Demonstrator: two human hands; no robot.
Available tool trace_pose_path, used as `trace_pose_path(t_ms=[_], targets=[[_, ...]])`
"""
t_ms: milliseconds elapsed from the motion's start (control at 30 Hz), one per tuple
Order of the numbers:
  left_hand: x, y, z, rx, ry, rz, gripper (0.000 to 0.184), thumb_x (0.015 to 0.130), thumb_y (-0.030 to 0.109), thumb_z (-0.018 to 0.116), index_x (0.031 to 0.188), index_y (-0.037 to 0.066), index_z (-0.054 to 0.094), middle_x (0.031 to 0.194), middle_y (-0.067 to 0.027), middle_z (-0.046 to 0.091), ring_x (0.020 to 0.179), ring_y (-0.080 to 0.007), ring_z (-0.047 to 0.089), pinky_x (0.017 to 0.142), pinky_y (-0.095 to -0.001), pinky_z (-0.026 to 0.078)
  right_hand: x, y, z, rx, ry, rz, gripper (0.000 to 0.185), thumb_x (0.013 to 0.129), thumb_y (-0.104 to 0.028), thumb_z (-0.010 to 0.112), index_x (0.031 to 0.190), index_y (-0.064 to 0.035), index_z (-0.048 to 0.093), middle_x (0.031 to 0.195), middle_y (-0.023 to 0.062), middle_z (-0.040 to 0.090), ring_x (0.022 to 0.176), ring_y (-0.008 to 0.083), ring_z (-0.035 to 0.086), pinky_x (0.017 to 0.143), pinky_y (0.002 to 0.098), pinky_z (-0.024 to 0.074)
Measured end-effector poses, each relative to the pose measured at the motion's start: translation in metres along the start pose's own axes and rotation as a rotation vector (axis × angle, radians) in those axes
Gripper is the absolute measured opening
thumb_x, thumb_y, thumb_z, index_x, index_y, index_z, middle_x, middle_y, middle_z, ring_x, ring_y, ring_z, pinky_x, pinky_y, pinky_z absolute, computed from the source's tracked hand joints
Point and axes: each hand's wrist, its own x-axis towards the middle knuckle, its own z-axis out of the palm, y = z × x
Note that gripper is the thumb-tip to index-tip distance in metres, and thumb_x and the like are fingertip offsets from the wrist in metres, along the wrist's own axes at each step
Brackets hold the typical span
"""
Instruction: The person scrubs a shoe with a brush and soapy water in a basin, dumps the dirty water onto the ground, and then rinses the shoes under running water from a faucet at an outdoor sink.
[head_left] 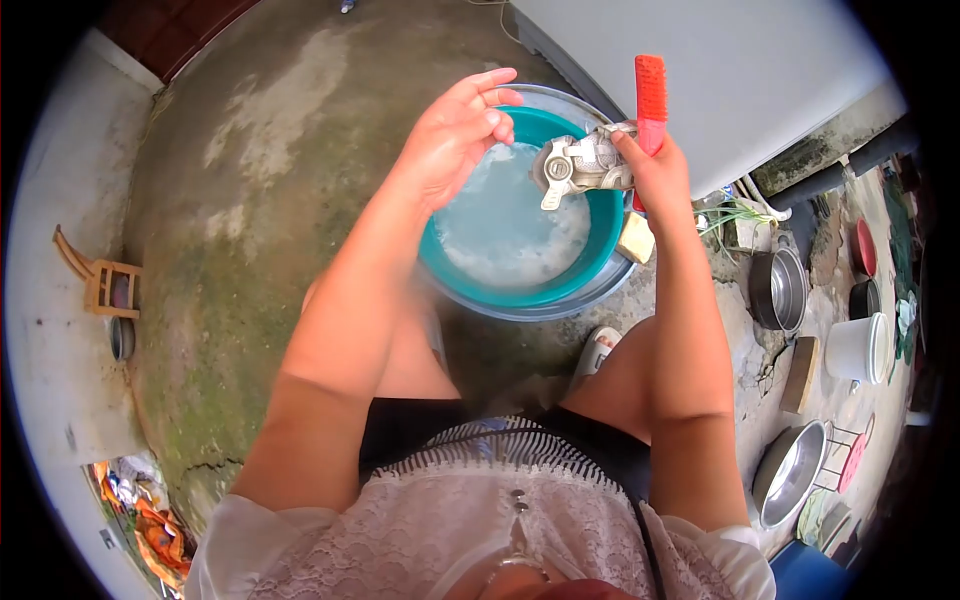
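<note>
My right hand (658, 178) grips a pale grey-beige shoe (592, 163) with a round dial and a strap, over the right side of a teal basin (607, 235). In the same hand a red brush (651, 92) stands with its bristled end upward. Over the basin's left rim is my left hand (455, 140), empty, its fingers apart and partly bent. Cloudy, sudsy water (515, 220) fills the basin, which sits in a wider metal basin (520, 312). Beside the rim, below my right hand, lies a yellowish block (636, 238), perhaps soap.
A large grey-white panel (720, 70) stands just beyond the basin at the upper right. Metal pots (778, 290), a white bucket (857, 348) and a metal bowl (790, 473) line the right side. A small wooden chair (115, 287) is by the left wall.
</note>
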Motion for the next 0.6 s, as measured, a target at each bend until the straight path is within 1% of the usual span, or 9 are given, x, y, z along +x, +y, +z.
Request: trace_pose_path(t_ms=[200, 267, 600], targets=[[-0.0002, 0.0002, 0.0032, -0.101, -0.052, 0.005, 0.057, 0.093, -0.002, 0.056, 0.148, -0.004, 0.040, 0.124, -0.0133, 0.054, 0.087, -0.0145, 0.052, 0.088, -0.0333, 0.047, -0.0037, -0.0043, 0.0037, -0.057, 0.002, 0.002, 0.026, 0.088, -0.020, 0.075, 0.103, -0.0001, 0.068, 0.090, 0.0067, 0.071, 0.080, 0.0141, 0.066, 0.074, 0.0316, 0.0520], [-0.0001, 0.0002, 0.0029, -0.113, -0.065, -0.003, 0.057, 0.093, 0.000, 0.057, 0.148, -0.004, 0.040, 0.124, -0.0135, 0.054, 0.087, -0.0144, 0.052, 0.088, -0.0332, 0.046, -0.0038, -0.0045, 0.0054, -0.026, -0.005, -0.022, 0.026, 0.088, -0.020, 0.075, 0.102, 0.0000, 0.068, 0.090, 0.0067, 0.071, 0.080, 0.0140, 0.066, 0.075, 0.0316, 0.0519], [-0.0010, 0.0018, 0.0070, -0.069, -0.118, 0.015, 0.060, 0.092, 0.002, 0.061, 0.148, -0.005, 0.040, 0.123, -0.0129, 0.053, 0.088, -0.0148, 0.052, 0.089, -0.0328, 0.046, -0.0044, -0.0045, 0.0069, -0.012, -0.023, -0.040, 0.026, 0.089, -0.019, 0.075, 0.106, -0.0002, 0.068, 0.092, 0.0060, 0.072, 0.083, 0.0133, 0.066, 0.077, 0.0315, 0.0519]])
